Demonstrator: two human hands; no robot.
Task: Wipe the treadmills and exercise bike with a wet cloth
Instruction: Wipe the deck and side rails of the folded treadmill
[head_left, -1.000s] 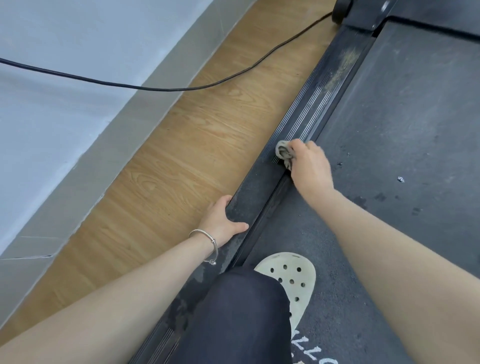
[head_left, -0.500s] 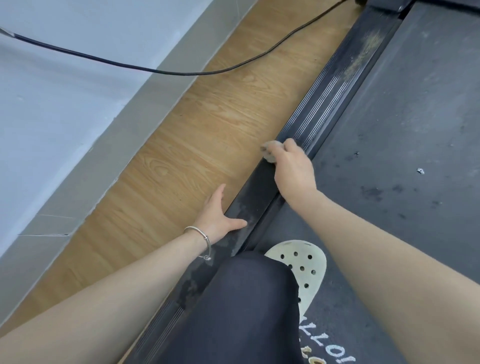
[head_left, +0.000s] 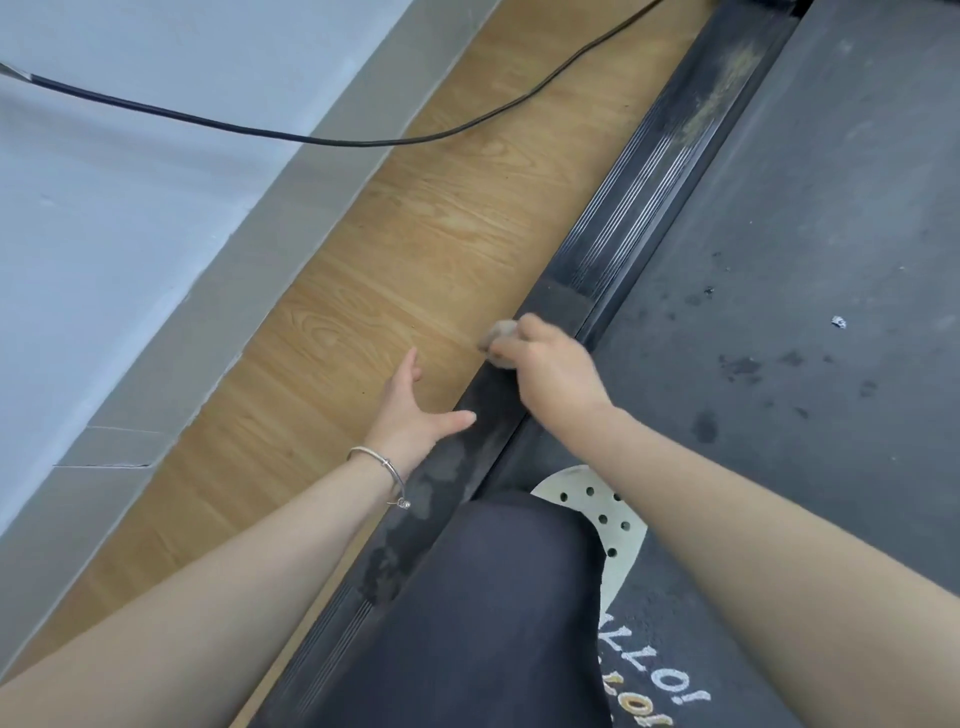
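A black treadmill fills the right of the view, its belt (head_left: 810, 218) dusty and spotted. Its ribbed left side rail (head_left: 631, 208) runs diagonally from top right to bottom centre. My right hand (head_left: 550, 371) grips a small grey balled cloth (head_left: 500, 335) and holds it against the rail's outer edge. My left hand (head_left: 415, 410), with a silver bracelet on the wrist, has its fingers spread over the wooden floor, the thumb touching the rail's side. Damp patches show on the rail below the hands.
A black cable (head_left: 291, 132) hangs across the wooden floor (head_left: 395, 249) and the grey skirting (head_left: 208, 291) of the white wall at left. My dark-trousered knee (head_left: 483, 597) and a cream perforated shoe (head_left: 597, 509) rest on the belt.
My right hand with the cloth has slid back along the rail toward me and to its outer edge. My left hand has lifted slightly off the rail, fingers spreading over the floor.
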